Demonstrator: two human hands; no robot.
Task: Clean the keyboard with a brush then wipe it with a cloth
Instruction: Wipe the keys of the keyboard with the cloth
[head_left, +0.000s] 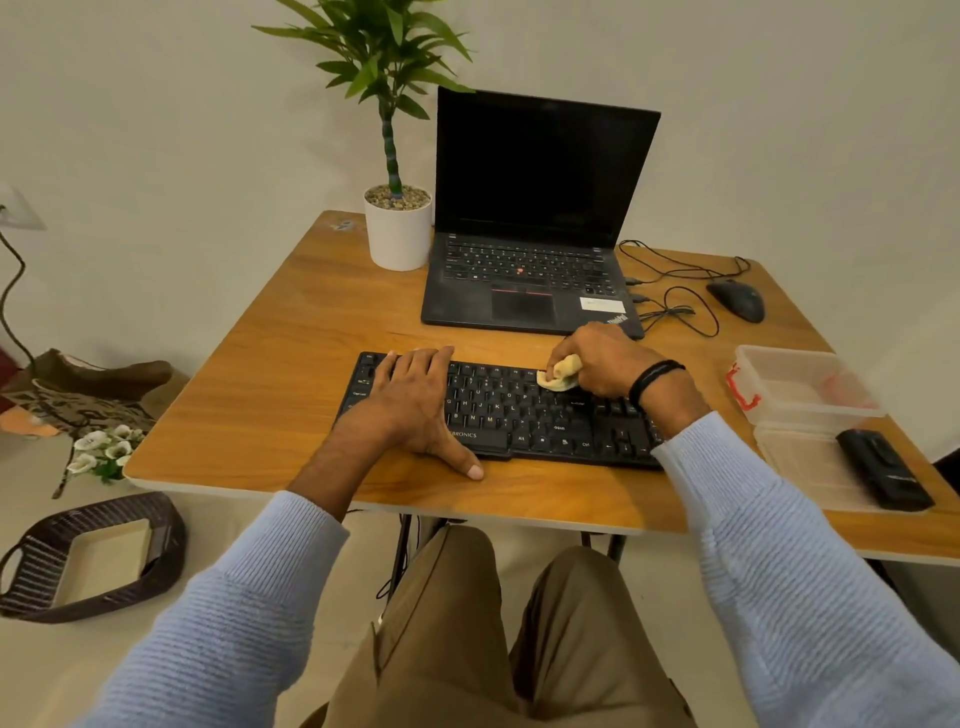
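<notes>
Left hand (410, 400) lies flat, fingers straight, on the black plastic keyboard (524, 415); right hand (602, 364) pinches a crumpled yellow cloth (561, 375) against its keys.

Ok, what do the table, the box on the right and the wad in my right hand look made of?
Table: likely wood-grain laminate, smooth with a slight sheen, pale edge band. Box: translucent plastic, since the table shows through, red clasp. Wad in the right hand: soft yellowish cloth, bunched and creased.
</notes>
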